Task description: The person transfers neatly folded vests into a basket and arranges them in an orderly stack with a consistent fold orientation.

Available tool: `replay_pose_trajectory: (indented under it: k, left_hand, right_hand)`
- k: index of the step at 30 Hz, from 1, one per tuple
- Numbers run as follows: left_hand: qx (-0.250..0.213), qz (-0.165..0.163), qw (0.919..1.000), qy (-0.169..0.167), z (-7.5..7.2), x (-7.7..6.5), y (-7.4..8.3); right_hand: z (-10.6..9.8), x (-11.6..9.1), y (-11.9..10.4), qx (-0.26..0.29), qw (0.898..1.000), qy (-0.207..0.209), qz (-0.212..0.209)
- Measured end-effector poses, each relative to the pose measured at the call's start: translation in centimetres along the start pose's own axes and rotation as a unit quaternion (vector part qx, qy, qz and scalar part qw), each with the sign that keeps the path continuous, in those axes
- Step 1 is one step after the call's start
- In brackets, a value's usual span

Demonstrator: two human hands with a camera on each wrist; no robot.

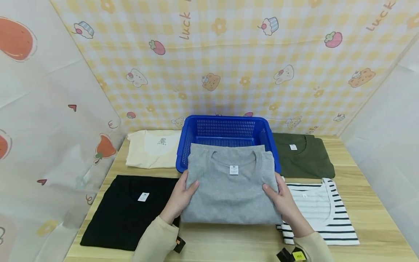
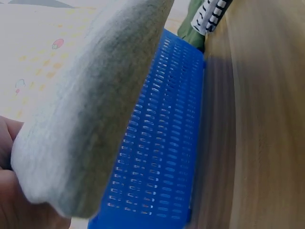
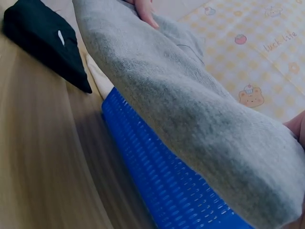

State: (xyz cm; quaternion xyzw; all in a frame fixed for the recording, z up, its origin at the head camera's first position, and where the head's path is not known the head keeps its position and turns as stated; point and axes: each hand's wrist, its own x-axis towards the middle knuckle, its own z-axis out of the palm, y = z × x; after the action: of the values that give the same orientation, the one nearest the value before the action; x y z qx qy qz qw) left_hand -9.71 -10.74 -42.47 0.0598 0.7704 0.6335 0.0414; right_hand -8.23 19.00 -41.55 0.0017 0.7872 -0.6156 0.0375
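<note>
A folded grey T-shirt (image 1: 232,196) with a white neck label is held up between my two hands, in front of the blue basket (image 1: 226,141) and overlapping its near side in the head view. My left hand (image 1: 181,196) grips the shirt's left edge, thumb on top. On the opposite edge my right hand (image 1: 284,198) grips it the same way. Both wrist views show the thick folded grey edge (image 2: 90,109) raised above the wooden table, with the basket's slotted wall (image 3: 157,167) behind it. The fingers underneath are mostly hidden by the cloth.
Folded shirts lie around the basket: a cream one (image 1: 154,149) at back left, a black one (image 1: 131,214) at front left, a dark green one (image 1: 304,156) at back right and a striped one (image 1: 327,218) at front right. A yellow checked cloth (image 1: 229,72) hangs behind the wooden table (image 1: 229,243).
</note>
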Motion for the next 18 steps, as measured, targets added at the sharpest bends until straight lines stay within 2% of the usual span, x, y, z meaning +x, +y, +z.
replay_pose_trajectory:
  k: [8, 15, 18]
  left_hand:
    - [-0.003, -0.014, 0.9999, 0.004, -0.3, 1.8, 0.2]
    - [-0.002, -0.002, 1.0, 0.001, -0.5, 3.6, 0.4]
    - [0.0, -0.008, 1.0, 0.003, -0.6, 4.3, 0.5]
  right_hand:
    - [-0.1, 1.7, -0.7, -0.009, 1.0, -0.006, 0.018]
    - [-0.3, 3.4, -0.9, 0.0, 1.0, -0.011, 0.018]
    - [-0.4, 4.0, -0.9, 0.002, 1.0, -0.01, 0.018]
